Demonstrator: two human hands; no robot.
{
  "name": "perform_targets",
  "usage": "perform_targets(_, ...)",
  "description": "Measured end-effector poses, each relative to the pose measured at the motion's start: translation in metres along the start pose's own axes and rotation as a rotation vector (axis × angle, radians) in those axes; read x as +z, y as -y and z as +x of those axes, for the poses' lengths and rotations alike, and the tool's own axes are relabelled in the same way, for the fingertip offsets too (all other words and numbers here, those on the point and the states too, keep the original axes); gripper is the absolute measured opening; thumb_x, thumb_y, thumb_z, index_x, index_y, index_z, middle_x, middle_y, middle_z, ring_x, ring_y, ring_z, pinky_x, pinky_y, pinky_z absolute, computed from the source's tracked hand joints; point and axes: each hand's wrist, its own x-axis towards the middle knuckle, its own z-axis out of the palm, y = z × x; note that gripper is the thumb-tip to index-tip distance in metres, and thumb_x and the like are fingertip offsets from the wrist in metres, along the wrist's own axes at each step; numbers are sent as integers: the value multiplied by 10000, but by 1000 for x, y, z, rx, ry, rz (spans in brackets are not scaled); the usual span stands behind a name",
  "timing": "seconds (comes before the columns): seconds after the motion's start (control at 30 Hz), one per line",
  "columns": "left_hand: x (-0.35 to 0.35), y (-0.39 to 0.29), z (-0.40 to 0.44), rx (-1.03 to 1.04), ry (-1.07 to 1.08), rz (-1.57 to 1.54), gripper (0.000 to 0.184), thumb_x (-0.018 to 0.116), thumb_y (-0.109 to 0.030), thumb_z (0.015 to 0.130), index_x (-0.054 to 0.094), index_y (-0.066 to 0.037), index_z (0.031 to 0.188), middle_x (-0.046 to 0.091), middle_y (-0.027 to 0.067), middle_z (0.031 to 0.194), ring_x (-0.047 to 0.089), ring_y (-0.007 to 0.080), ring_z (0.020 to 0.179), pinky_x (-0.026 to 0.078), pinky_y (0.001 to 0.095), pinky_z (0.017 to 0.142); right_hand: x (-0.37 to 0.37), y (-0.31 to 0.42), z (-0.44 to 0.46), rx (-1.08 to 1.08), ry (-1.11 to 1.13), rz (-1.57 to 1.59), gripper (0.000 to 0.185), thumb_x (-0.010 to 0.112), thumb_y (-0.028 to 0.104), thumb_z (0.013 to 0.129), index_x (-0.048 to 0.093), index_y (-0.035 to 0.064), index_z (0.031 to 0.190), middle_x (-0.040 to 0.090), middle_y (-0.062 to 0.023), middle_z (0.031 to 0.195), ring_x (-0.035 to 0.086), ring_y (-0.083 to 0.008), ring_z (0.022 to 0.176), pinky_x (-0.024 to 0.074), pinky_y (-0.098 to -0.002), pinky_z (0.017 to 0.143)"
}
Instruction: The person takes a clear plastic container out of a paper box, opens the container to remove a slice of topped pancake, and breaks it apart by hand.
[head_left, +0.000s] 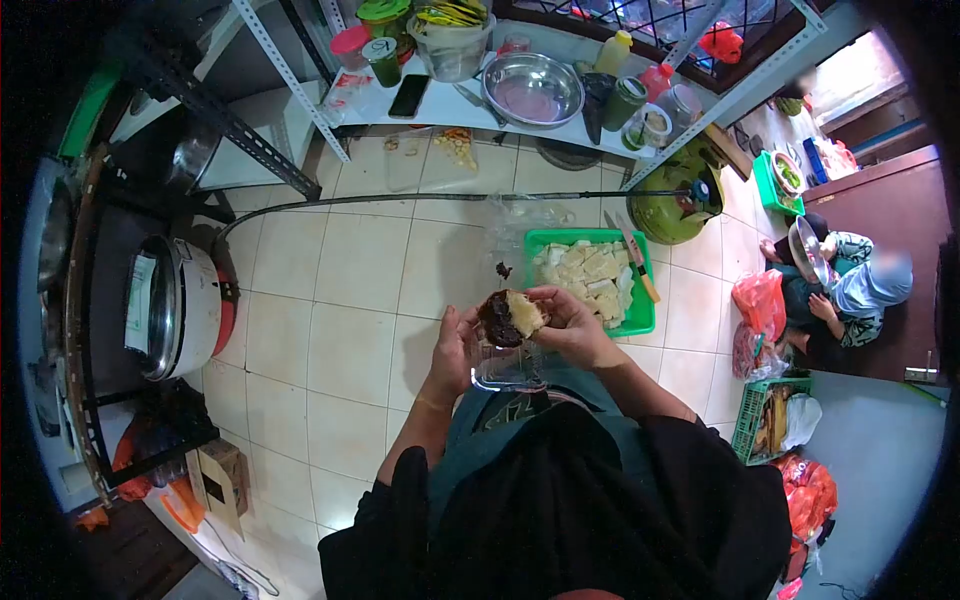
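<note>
A piece of bread with a dark brown, chocolate-like topping and a pale torn inside is held above my lap. My left hand grips its left side, fingers curled. On the other side, my right hand pinches the pale end between thumb and fingers. Just below the bread is a clear plastic container, partly hidden by my hands. Beyond my right hand, a green tray on the floor holds many pale cut chunks. A knife lies across the tray's right side.
A black hose crosses the tiled floor to a green gas cylinder. Ahead, a shelf bears a metal bowl, a phone and jars. A large pot stands left; a seated person is at right.
</note>
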Motion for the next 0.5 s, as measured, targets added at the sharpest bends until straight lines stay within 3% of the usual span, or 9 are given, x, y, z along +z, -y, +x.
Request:
perform_targets(0.17,19,3,7,66,-19,-130,736,185,-601,928,403,-32,1342,523,136,1276,531,279,1149,478,454,888,-15,12,4,9,14,23,500,621,-71,803,429,44,1250,530,-76,1204,536,-172,1106,446,-320,941)
perform_targets(0.27,26,10,25,51,-170,-36,643,199,-508,957,414,-28,1327,522,144,1275,527,279,1152,464,457,911,-35,21,5,17,7,15,503,621,-72,802,431,44,1252,536,-78,1197,543,-171,1094,450,-322,938)
perform_targets(0.37,55,16,57,154,-109,78,556,217,-407,970,429,-18,1306,523,146,1269,522,280,1153,447,455,933,-70,34,6,-41,39,45,501,619,-70,804,433,45,1255,548,-77,1186,548,-168,1085,452,-320,936)
perform_targets(0.5,96,31,116,89,-40,78,490,242,-307,977,413,21,1298,497,142,1292,474,261,1199,378,423,1005,-125,59,-4,-164,3,118,495,641,-55,804,447,58,1246,575,-54,1152,554,-144,1070,446,-300,916)
